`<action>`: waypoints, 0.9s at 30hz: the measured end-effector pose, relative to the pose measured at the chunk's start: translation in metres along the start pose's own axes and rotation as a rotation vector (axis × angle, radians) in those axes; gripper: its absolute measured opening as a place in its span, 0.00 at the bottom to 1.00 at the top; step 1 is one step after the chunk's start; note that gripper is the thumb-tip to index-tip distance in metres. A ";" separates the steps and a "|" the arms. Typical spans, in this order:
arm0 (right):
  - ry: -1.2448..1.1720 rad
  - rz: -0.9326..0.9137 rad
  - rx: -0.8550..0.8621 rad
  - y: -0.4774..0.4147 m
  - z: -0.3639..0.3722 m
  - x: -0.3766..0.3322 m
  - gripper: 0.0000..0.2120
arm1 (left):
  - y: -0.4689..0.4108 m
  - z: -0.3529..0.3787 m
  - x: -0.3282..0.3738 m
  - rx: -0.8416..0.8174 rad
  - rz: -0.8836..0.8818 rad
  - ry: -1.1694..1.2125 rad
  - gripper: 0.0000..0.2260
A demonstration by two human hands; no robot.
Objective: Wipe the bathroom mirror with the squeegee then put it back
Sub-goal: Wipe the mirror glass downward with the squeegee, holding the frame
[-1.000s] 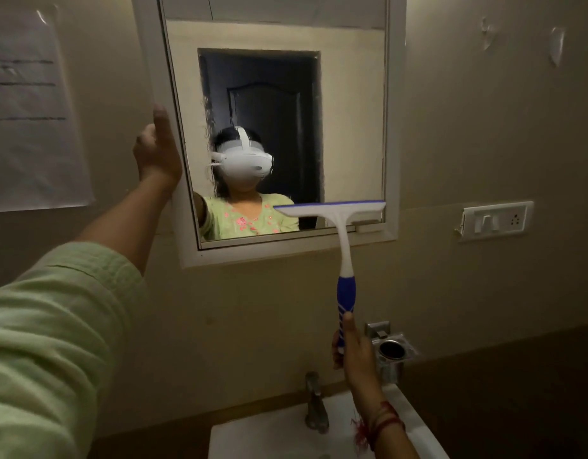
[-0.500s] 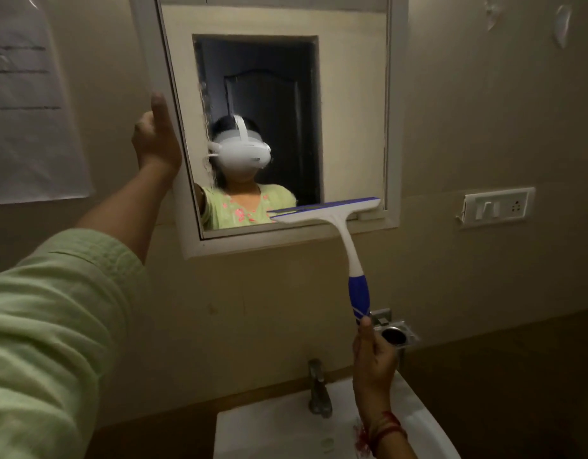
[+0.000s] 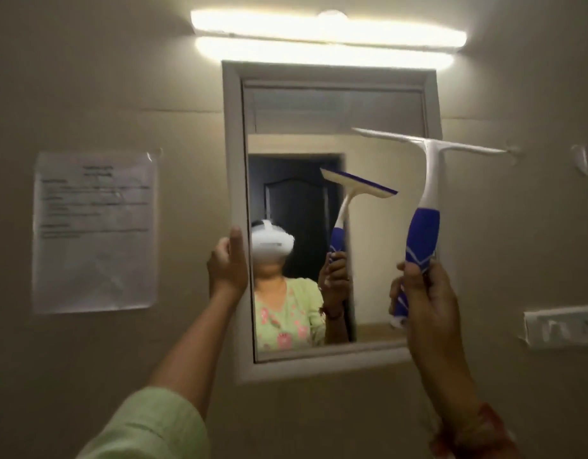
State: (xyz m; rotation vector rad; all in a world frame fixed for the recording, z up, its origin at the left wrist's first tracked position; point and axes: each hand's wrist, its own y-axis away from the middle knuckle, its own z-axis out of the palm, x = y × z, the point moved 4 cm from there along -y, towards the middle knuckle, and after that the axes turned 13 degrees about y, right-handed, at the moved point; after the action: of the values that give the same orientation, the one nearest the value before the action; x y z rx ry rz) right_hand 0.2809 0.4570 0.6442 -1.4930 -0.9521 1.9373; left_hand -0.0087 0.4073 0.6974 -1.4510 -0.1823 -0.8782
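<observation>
The white-framed mirror (image 3: 378, 246) hangs on the beige wall straight ahead. My right hand (image 3: 425, 293) grips the blue handle of the squeegee (image 3: 430, 180), held upright in front of the mirror's right side. Its white blade reaches across the frame's right edge near the top, and it looks lifted off the glass. My left hand (image 3: 228, 263) holds the mirror frame's left edge, thumb pointing up. The glass reflects the squeegee and me.
A lit tube light (image 3: 329, 34) runs above the mirror. A printed paper sheet (image 3: 94, 230) is taped to the wall on the left. A white switch plate (image 3: 562, 327) sits at the right, and small wall hooks (image 3: 580, 162) lie beyond the blade's tip.
The squeegee has risen from the mirror's bottom edge to its upper right. My view has tilted up, so the sink and tap are out of sight and the light shows. My left hand stays on the frame.
</observation>
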 end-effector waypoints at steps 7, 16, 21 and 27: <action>-0.017 -0.053 -0.131 -0.075 0.060 -0.051 0.09 | 0.001 -0.001 0.002 -0.020 -0.014 0.071 0.25; -0.001 -0.127 -0.164 -0.082 0.109 -0.055 0.07 | 0.002 0.000 0.001 -0.030 -0.022 0.079 0.20; 0.011 -0.132 -0.156 -0.093 0.124 -0.054 0.07 | 0.000 0.000 0.000 -0.023 -0.006 0.086 0.21; 0.002 -0.102 -0.153 -0.096 0.133 -0.048 0.07 | 0.002 0.000 0.001 -0.037 -0.008 0.107 0.20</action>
State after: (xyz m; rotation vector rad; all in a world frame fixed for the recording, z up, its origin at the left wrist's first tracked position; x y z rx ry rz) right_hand 0.1634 0.4516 0.7679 -1.4982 -1.1759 1.8255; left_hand -0.0066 0.4064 0.6961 -1.4341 -0.0924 -0.9681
